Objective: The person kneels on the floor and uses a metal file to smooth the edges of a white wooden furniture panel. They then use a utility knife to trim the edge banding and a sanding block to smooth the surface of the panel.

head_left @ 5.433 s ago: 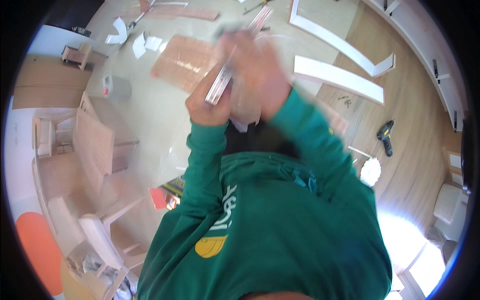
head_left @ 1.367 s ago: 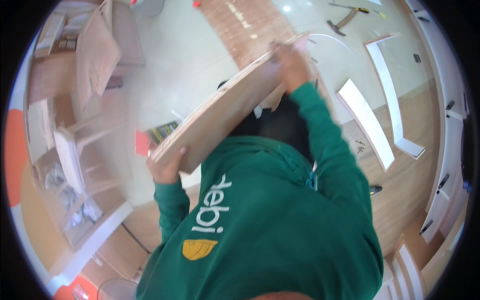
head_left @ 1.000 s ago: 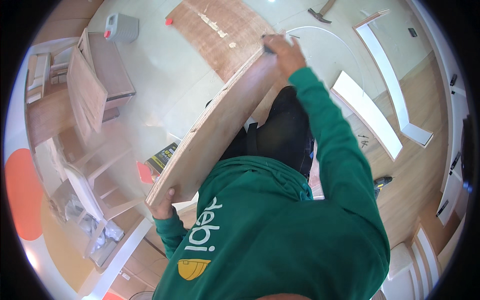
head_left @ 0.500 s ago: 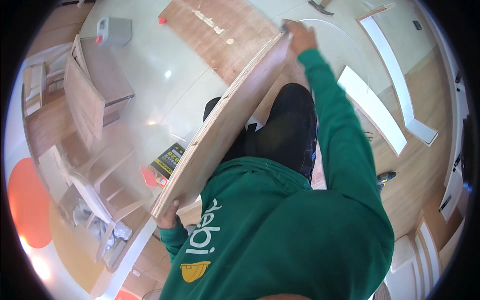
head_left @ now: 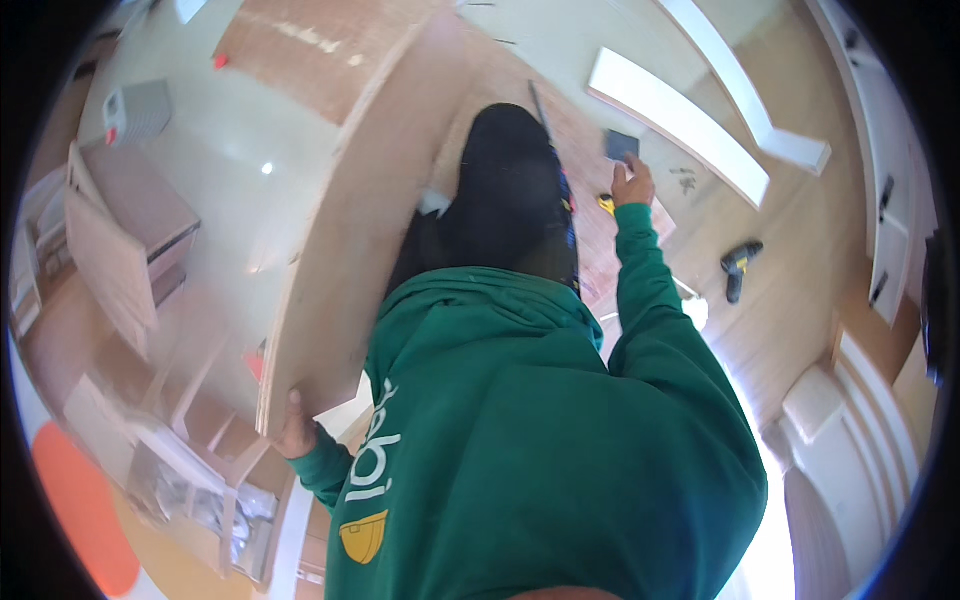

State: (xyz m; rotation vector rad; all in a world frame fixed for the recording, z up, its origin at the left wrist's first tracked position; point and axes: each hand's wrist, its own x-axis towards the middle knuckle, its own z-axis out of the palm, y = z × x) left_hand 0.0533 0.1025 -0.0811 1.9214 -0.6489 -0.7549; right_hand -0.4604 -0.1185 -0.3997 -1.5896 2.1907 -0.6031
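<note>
A long plywood board (head_left: 340, 230) stands on edge, slanting along the left side of my legs. My left hand (head_left: 297, 430) is closed around its near lower end, thumb on the broad face. Away from the board, to the right of my knee, my right hand (head_left: 634, 184) pinches a dark grey square sheet (head_left: 621, 146) that looks like sandpaper. Its fingertips overlap the sheet's near edge. Just beside that hand lies a small yellow-and-black tool (head_left: 607, 204), partly hidden. Under my legs is a reddish wooden panel (head_left: 600, 262).
Several screws (head_left: 684, 182) and a cordless drill (head_left: 740, 268) lie on the floor at right. Beyond them are a white plank (head_left: 680, 120) and an L-shaped white frame (head_left: 745, 90). A grey jerrycan (head_left: 138, 110) and a wooden cabinet (head_left: 140, 210) stand at left.
My right hand has left the board's far end and come back toward me, to the right of my knee. My left hand keeps its hold. The view has shifted rightward.
</note>
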